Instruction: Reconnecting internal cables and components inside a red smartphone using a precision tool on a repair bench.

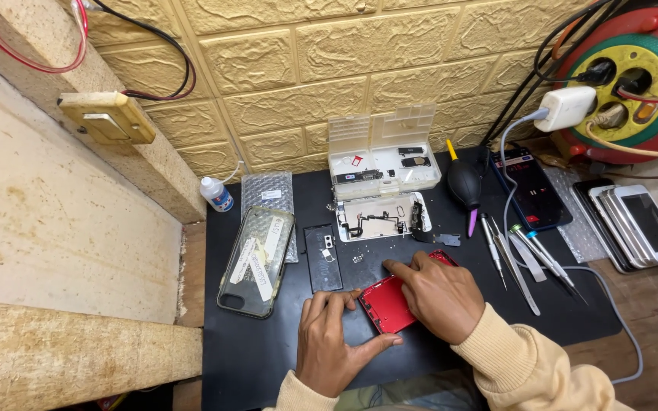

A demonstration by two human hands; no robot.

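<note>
The red phone housing [387,303] lies flat on the black work mat [268,358], near the mat's front edge and just right of its middle. Its long axis runs diagonally, from the near-left corner toward the far-right corner, so the far end points up and to the right, toward the screwdrivers [542,257]. The right hand [439,295] rests palm down over the housing's far-right half, fingers spread and pressing flat, with the index finger reaching left along the upper edge; it presses rather than grips. The left hand [333,339] is open, its fingertips touching the housing's near-left corner and its thumb braced along the lower edge. A black battery [322,257] lies just beyond the left hand. A clear parts tray [382,156] stands farther back, and a phone with a taped screen [257,261] lies to the left.
</note>
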